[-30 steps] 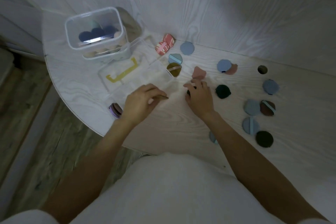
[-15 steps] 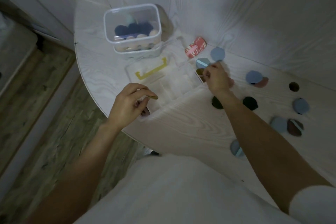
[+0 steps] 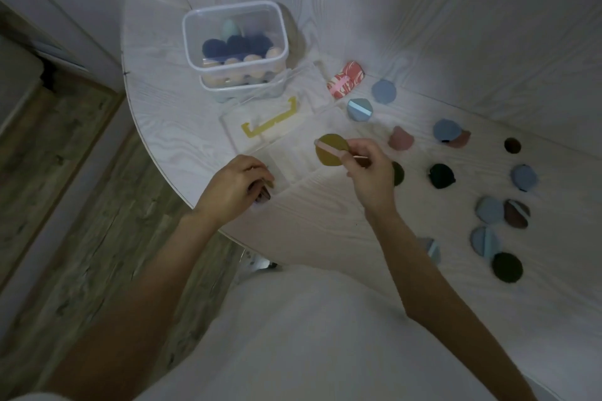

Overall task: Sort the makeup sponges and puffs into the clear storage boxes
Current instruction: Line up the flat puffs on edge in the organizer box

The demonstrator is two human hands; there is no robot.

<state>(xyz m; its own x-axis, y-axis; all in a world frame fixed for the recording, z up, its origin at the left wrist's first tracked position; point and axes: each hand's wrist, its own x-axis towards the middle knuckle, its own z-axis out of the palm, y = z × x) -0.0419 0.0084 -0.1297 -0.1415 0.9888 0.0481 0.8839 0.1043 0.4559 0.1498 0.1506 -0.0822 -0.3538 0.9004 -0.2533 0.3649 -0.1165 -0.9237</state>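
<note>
I am looking down over a white-clothed lap at a pale wood-grain table (image 3: 325, 225) under dim light. Nearest, the left hand (image 3: 233, 189) is resting at the table's near edge, fingers curled shut around a small dark puff (image 3: 263, 194); only a sliver of that puff is showing beneath the knuckles. Just to its two o'clock, the right hand (image 3: 368, 169) is pinching an olive-yellow round puff (image 3: 330, 150) by its pink strap, thumb and forefinger closed on the strap's right end, the disc hanging to the nine o'clock side of the fingertips, over a flat clear tray (image 3: 293, 159) lying on the table. Behind the wrist, one dark green puff (image 3: 398, 173) is half hidden.

At three o'clock from the right hand, loose puffs are lying scattered: I am counting seven blue ones, two pink, three dark green or black counting the hidden one, one brown with a strap, and one small dark round spot (image 3: 512, 145) I cannot identify. One blue puff (image 3: 431, 249) is lying partly behind the right forearm.

At eleven o'clock from the held puff, a clear lid with a yellow handle (image 3: 270, 122) is lying flat. At one o'clock, a red-and-white patterned puff (image 3: 346, 80) is sitting tilted near the wall. Farthest, at twelve o'clock, two clear storage boxes (image 3: 236, 39) are standing stacked, the top one holding navy, beige and one mint sponge.
</note>
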